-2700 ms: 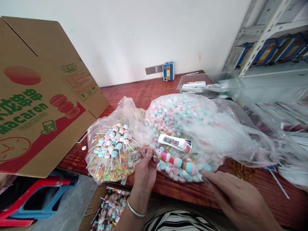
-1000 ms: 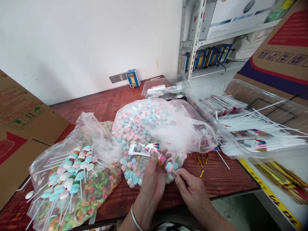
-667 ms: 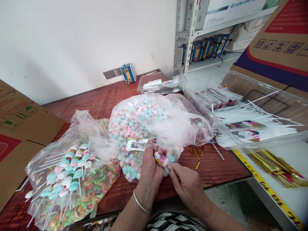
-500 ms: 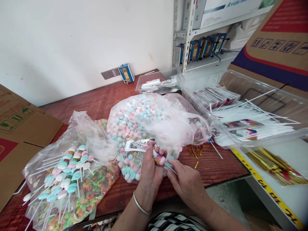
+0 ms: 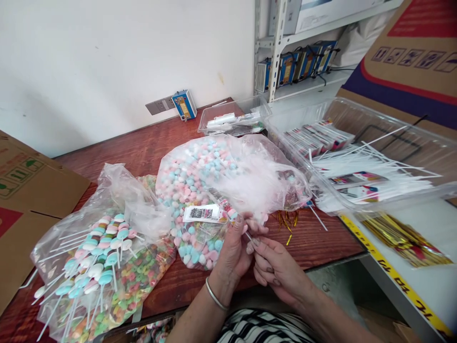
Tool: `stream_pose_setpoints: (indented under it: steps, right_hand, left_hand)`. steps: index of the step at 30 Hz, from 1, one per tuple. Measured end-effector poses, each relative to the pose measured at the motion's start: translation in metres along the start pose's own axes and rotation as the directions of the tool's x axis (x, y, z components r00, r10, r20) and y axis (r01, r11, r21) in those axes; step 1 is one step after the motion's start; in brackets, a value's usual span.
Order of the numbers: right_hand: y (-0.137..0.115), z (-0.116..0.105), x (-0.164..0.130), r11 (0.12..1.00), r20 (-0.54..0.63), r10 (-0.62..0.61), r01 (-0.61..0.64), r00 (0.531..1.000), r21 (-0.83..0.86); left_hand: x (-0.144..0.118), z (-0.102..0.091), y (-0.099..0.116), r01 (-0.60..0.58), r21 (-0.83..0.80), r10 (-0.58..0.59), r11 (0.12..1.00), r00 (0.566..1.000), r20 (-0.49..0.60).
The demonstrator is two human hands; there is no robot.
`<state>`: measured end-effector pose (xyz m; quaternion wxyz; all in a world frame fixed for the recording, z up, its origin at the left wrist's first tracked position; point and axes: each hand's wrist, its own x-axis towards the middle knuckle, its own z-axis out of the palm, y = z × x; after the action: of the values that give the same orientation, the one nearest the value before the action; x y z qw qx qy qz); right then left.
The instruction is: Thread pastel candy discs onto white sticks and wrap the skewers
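My left hand [image 5: 233,250], with a bangle at the wrist, is closed around the lower end of a small printed candy packet [image 5: 203,214]. The packet has a white panel with QR-like codes and a clear part, and pink and blue candy shows near my fingers. My right hand [image 5: 280,267] pinches a thin white lollipop stick [image 5: 249,235] at the opening of the packet, close against the left fingers. Behind both hands lies a large clear bag of pastel candies [image 5: 193,176]. Finished-looking marshmallow lollipops [image 5: 103,243] lie on another bag at the left.
Gummy rings [image 5: 143,276] fill the left bag. At the right, a clear plastic tray [image 5: 360,107] holds white sticks [image 5: 385,176] and printed packets [image 5: 317,138]. Gold twist ties [image 5: 407,238] lie beside it. Cardboard boxes [image 5: 39,176] flank the wooden table [image 5: 135,138].
The packet has turned in my left hand, with its clear end now toward the back. My right hand has closed in on the left, and the lollipop head has gone into the packet.
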<state>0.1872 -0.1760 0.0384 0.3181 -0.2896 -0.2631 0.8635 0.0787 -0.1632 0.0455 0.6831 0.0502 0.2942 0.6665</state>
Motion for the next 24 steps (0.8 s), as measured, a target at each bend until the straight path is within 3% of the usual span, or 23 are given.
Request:
stream_pose_setpoints:
  steps: [5,8,9,10,12,14,16,18,21,22,24]
  right_hand:
    - [0.002,-0.007,-0.007,0.994,0.051,0.038,-0.033,0.998,-0.104]
    - [0.005,-0.010,-0.010,0.926,0.033,-0.056,0.064,0.998,-0.371]
    - [0.006,-0.011,-0.010,0.834,0.036,-0.144,0.141,0.989,-0.533]
    - [0.007,-0.012,-0.010,0.683,0.060,-0.250,0.220,0.966,-0.697]
    - [0.007,-0.013,-0.008,0.281,0.161,-0.437,0.305,0.885,-0.910]
    - [0.006,-0.014,-0.005,-0.034,0.253,-0.521,0.276,0.815,-0.961]
    - [0.005,-0.014,0.000,-0.195,0.290,-0.540,0.217,0.790,-0.956]
    - [0.004,-0.014,0.004,-0.272,0.316,-0.559,0.191,0.767,-0.943]
    - [0.002,-0.014,0.006,-0.314,0.358,-0.607,0.200,0.709,-0.928]
    - [0.002,-0.014,0.006,-0.305,0.359,-0.611,0.208,0.706,-0.929]
    - [-0.001,-0.014,0.005,-0.203,0.308,-0.583,0.232,0.752,-0.951]
  left_hand:
    - [0.011,0.001,0.037,-0.170,-0.060,0.163,0.984,0.982,-0.098]
    - [0.015,0.005,0.047,-0.164,-0.124,0.142,0.979,0.976,-0.167]
    - [0.017,0.007,0.046,-0.158,-0.147,0.125,0.976,0.969,-0.213]
    - [0.017,0.009,0.043,-0.159,-0.159,0.114,0.974,0.958,-0.263]
    - [0.018,0.012,0.034,-0.169,-0.141,0.114,0.976,0.936,-0.333]
    - [0.017,0.015,0.023,-0.177,-0.085,0.139,0.981,0.931,-0.338]
    - [0.016,0.018,0.014,-0.186,-0.030,0.166,0.982,0.931,-0.324]
    - [0.014,0.019,0.009,-0.196,0.000,0.186,0.981,0.930,-0.317]
    - [0.011,0.018,0.008,-0.183,-0.001,0.173,0.983,0.934,-0.313]
    - [0.010,0.018,0.009,-0.174,-0.012,0.162,0.985,0.939,-0.305]
    - [0.010,0.017,0.011,-0.154,-0.041,0.136,0.987,0.948,-0.287]
